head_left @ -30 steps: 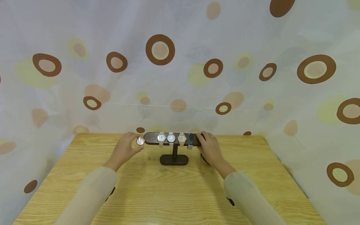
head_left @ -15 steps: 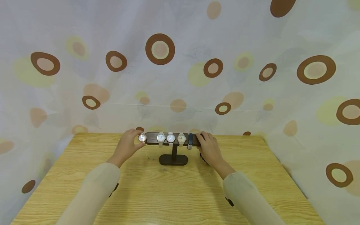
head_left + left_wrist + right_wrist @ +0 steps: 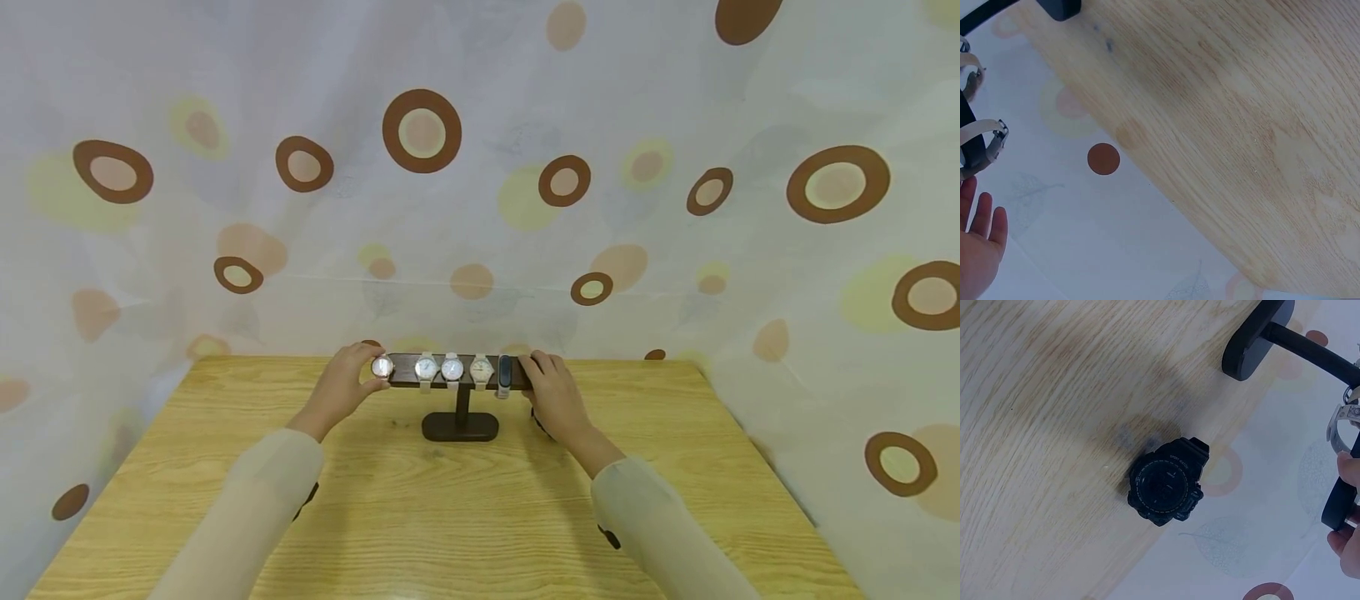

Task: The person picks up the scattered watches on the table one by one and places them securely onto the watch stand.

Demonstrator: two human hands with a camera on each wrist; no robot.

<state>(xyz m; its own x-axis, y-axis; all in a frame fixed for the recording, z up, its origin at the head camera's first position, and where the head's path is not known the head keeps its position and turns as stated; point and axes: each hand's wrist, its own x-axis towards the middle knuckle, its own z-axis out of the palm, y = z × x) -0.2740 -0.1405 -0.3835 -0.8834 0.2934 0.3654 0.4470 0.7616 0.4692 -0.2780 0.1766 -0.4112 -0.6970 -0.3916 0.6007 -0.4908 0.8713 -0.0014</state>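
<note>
A dark watch stand (image 3: pixel 402 367) carries three pale-strapped wristwatches (image 3: pixel 426 367) and a fitness band (image 3: pixel 505 372) with a dark screen on its crossbar. At the bar's left end my left hand (image 3: pixel 336 385) pinches a round-faced wristwatch (image 3: pixel 382 367), thumb below and fingers above. In the left wrist view a light strap (image 3: pixel 982 128) loops round the bar close to that hand's fingertips. My right hand (image 3: pixel 557 400) grips the bar's right end, beside the fitness band. In the right wrist view, its thumb and fingers (image 3: pixel 1349 469) hold the rounded bar end.
A black sports watch (image 3: pixel 1161 484) lies on the wooden table (image 3: pixel 450 517) below my right hand, near the back edge. The stand's oval base (image 3: pixel 460 427) rests on the table. A patterned cloth (image 3: pixel 480 208) hangs behind and along both sides.
My left hand has moved right and slightly up, bringing its wristwatch from beside the bar onto its left end. My right hand keeps its grip on the other end.
</note>
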